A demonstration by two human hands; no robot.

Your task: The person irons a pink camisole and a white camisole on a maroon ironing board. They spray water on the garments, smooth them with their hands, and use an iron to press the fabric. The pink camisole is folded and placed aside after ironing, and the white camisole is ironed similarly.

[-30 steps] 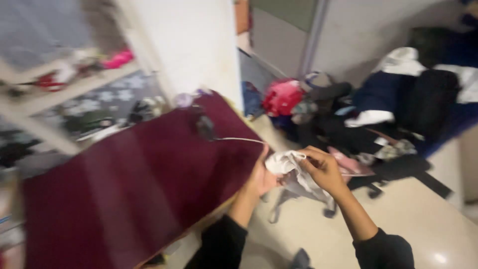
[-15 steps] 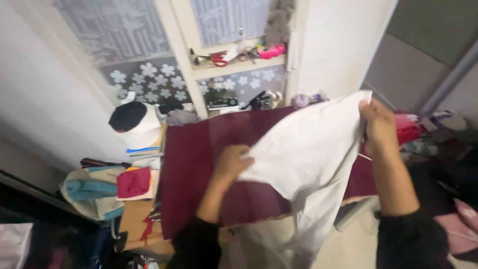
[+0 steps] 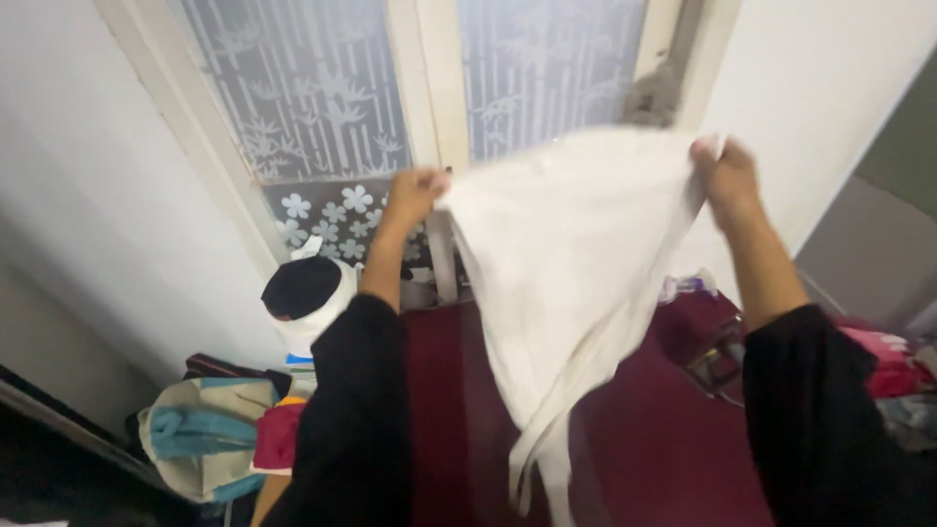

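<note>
Item: white cloth [image 3: 566,263], centre of the frame, held up in the air in front of the frosted window [image 3: 322,88]. Top edge stretched roughly level between my two hands; lower part narrows and hangs in loose strips toward the bottom centre, above the maroon surface [image 3: 664,439].

Left hand [image 3: 415,193], upper middle: closed, fingers pinching the cloth's top left corner.

Right hand [image 3: 727,171], upper right: closed, pinching the top right corner (fingertips partly hidden by the fabric).

Handling note: to spread it well I judge both pinches should stay right at the corners, hands level and well apart, so the top edge is taut and the folds drop out. The trailing strips look likely to tangle; a light shake should free them.

Surroundings: black-and-white round thing [image 3: 305,293] at left centre, a light bag with teal straps [image 3: 200,444] at lower left, heaped clothes [image 3: 893,366] at the right edge.
</note>
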